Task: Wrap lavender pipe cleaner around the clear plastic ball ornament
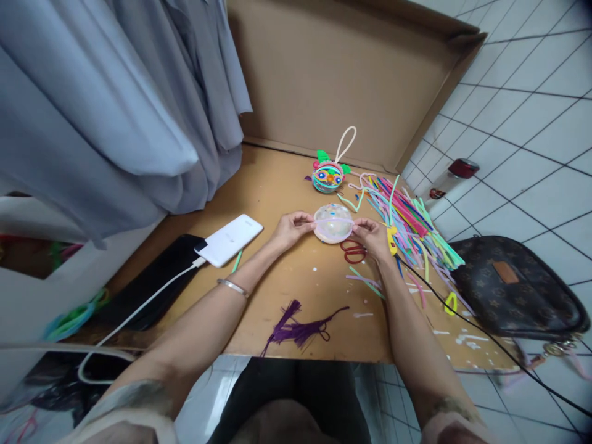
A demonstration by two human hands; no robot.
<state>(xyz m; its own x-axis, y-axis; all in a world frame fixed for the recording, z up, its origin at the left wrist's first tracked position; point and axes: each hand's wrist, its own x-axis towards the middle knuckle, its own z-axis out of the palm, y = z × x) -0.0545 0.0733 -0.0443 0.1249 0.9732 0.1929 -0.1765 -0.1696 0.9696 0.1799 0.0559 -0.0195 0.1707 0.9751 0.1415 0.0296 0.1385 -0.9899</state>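
A clear round plastic shell (333,231) with colored spots sits on the table between my hands. Across it runs a pale purple strip (333,220). My left hand (295,229) pinches the strip's left end at the shell's rim. At the opposite rim, my right hand (371,235) pinches its right end. Red-handled scissors (353,251) lie beside my right hand, their blades hidden. Behind the shell stands a decorated ball (328,177) with eyes, green ears and a white loop.
Many colored pipe cleaners (407,216) lie at the right, near a yellow glue gun (392,240) with a black cable. A brown bag (518,287) is at the right edge. Purple tassels (300,330) lie in front; a white power bank (231,239) is at left.
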